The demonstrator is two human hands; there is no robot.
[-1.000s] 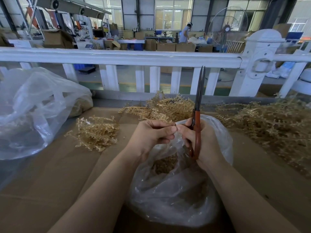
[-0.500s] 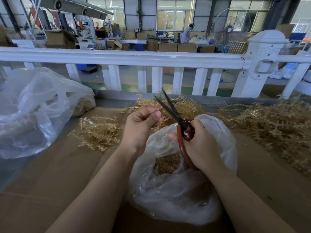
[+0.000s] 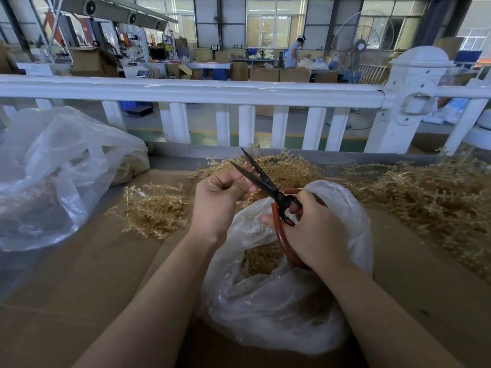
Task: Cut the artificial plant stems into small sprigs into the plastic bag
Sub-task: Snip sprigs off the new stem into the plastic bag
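Observation:
My right hand point(image 3: 316, 232) grips the red-handled scissors point(image 3: 277, 197). Their dark blades are spread and point up and left toward my left hand point(image 3: 220, 197). My left hand has its fingers curled, pinching something thin and dark beside the blades; what it holds is too small to tell. Both hands hover over the open clear plastic bag point(image 3: 279, 309), which holds tan cut sprigs point(image 3: 261, 258). Loose piles of tan artificial plant stems lie on the table: one at the left point(image 3: 156, 208), one behind the hands point(image 3: 289, 168), a large one at the right point(image 3: 435, 197).
The work surface is brown cardboard point(image 3: 87, 288). A big crumpled clear bag point(image 3: 53, 176) with some tan material sits at the left. A white railing point(image 3: 239, 91) runs along the table's far edge. A person works far back in the workshop.
The scissors swung from upright with blades together to tilted left with blades spread. My left hand moved up and away from my right hand, then stayed near the blades.

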